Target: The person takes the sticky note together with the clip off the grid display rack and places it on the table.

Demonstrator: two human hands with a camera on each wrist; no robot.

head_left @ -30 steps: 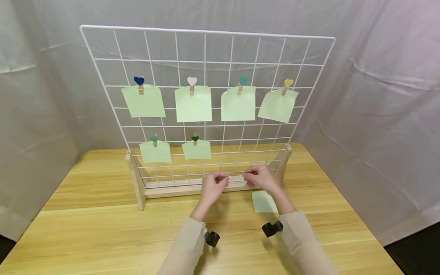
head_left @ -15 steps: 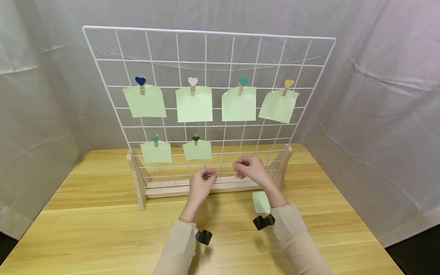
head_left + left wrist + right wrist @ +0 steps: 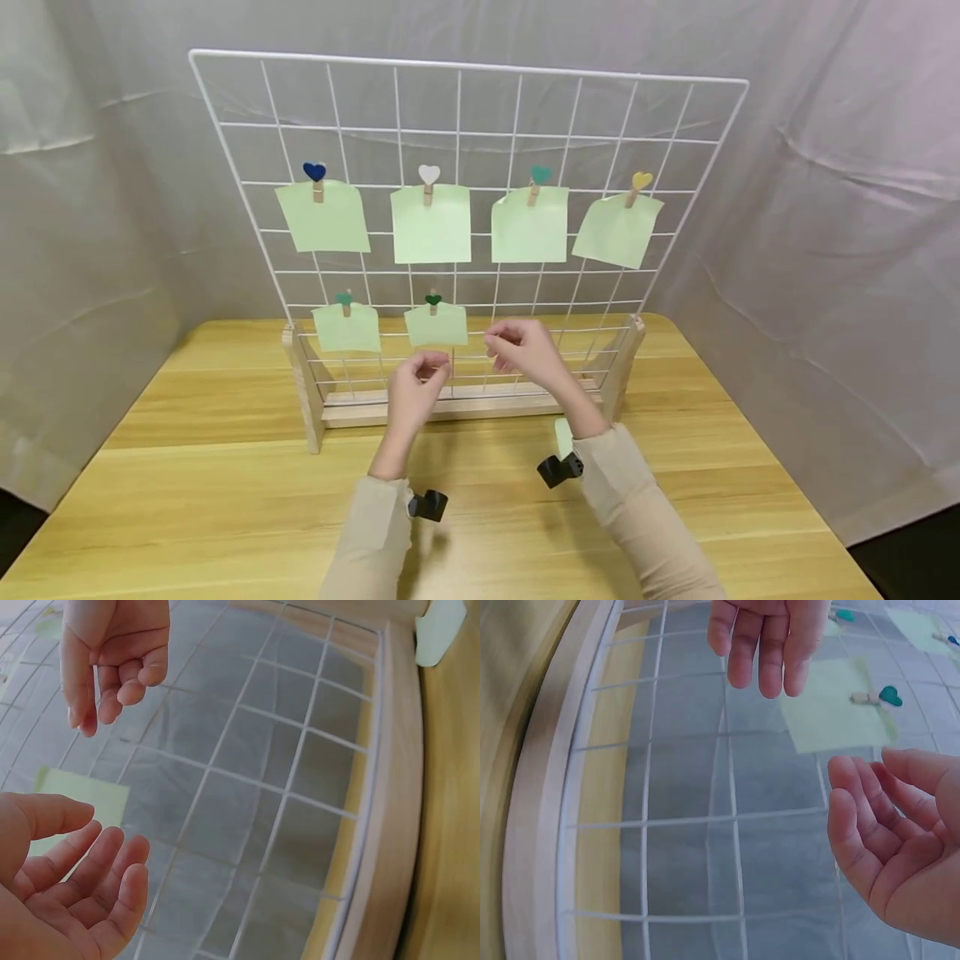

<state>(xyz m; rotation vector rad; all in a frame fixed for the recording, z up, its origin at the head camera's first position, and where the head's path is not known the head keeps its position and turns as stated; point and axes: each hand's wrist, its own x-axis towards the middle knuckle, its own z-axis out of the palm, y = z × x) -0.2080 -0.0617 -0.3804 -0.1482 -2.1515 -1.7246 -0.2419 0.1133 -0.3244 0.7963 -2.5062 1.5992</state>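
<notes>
My left hand [image 3: 412, 390] hovers in front of the wire grid [image 3: 459, 133], just below a green sticky note [image 3: 438, 332] held by a clothespin with a dark green heart [image 3: 432, 300]. To the right of that note is my right hand [image 3: 534, 357], a little higher than the left. Both hands have loosely bent fingers with nothing between them; in the right wrist view, thumb and fingertips [image 3: 844, 802] stand apart. A second clipped note [image 3: 348, 329] hangs at the left of this lower row. On the table, a loose sticky note [image 3: 562, 435] is partly covered by the right arm.
Several green notes, such as the one under the white heart clothespin [image 3: 429, 175], hang in a row higher on the grid. A wooden stand [image 3: 303, 392] carries the grid on the wood-grain table [image 3: 187, 483]. Grey cloth [image 3: 825, 250] surrounds it.
Both hands have moved left and upward, from low at the grid's base toward the lower note with the dark green heart. The right sleeve and wrist camera now cover more of the loose note.
</notes>
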